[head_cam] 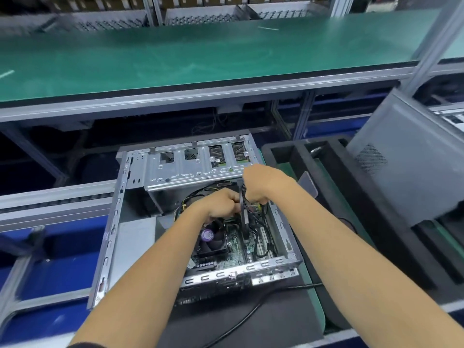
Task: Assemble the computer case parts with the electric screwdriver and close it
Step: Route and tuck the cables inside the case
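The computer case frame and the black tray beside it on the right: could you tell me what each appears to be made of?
The computer case frame looks like bare sheet metal, probably galvanised or plated steel: dull silver, with stamped slots, folded edges and soft reflections. The black tray looks like foam or a moulded soft plastic: matte, no glints, thick walls with rounded compartments. The picture cannot settle which.
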